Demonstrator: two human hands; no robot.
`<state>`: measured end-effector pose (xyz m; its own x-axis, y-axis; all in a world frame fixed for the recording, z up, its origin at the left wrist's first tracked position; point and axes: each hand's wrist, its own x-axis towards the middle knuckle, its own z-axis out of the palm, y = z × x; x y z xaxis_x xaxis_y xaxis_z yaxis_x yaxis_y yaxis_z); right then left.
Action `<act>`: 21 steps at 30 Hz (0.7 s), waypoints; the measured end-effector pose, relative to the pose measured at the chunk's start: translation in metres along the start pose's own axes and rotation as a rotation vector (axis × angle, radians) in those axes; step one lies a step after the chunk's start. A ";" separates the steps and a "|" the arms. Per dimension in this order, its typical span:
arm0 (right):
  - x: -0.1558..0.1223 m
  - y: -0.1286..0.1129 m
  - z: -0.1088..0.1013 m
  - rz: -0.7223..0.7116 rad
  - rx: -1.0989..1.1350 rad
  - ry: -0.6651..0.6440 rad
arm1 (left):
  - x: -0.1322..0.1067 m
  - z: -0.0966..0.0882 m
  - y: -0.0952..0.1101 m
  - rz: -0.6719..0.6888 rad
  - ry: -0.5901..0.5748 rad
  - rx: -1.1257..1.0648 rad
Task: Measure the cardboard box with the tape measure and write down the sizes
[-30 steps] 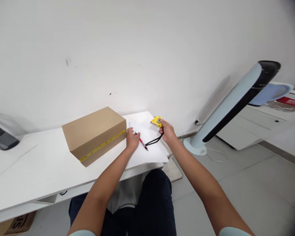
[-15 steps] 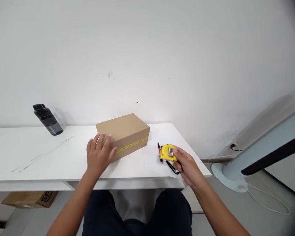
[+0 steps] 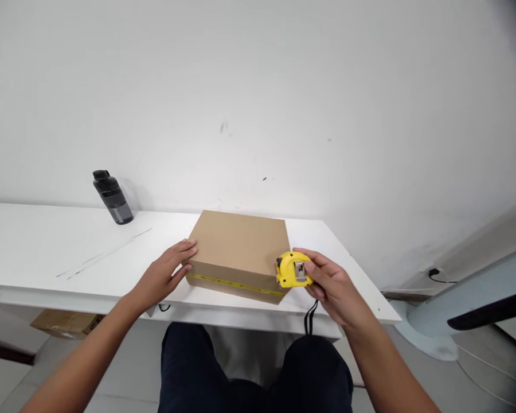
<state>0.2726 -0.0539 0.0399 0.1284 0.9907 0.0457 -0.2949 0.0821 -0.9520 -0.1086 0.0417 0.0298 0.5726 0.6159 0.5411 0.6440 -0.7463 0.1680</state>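
Okay: cardboard box (image 3: 241, 241) sits near the front edge of the table (image 3: 47, 252). Right hand (image 3: 333, 287) is clamped around the yellow tape measure (image 3: 293, 269) at the box's right front corner. The blade (image 3: 232, 283) runs along the box's front face to its left corner. Left hand (image 3: 163, 275) lies flat with fingers spread on that left corner, gripping nothing.

Likely risks: the blade end slips free at the left corner and snaps back toward the case, or uneven pushing skids the box. The black strap (image 3: 309, 315) dangling below the box's right side could snag. Bottle (image 3: 113, 198) stands well left of the box.
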 end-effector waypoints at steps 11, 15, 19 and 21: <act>-0.002 -0.007 0.081 -0.069 -0.110 -0.188 | 0.017 0.025 0.101 0.224 0.387 0.072; -0.013 -0.006 0.079 -0.104 -0.145 -0.184 | 0.019 0.019 0.105 0.267 0.481 0.103; -0.002 -0.012 0.040 -0.216 -0.172 0.007 | 0.029 0.011 0.055 -0.059 0.478 0.159; 0.008 -0.015 0.011 -0.257 -0.130 0.088 | 0.031 0.010 0.023 -0.210 0.415 0.083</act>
<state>0.2672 -0.0458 0.0575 0.2668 0.9254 0.2692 -0.1190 0.3088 -0.9437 -0.0711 0.0458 0.0420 0.1854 0.5854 0.7893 0.7723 -0.5834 0.2513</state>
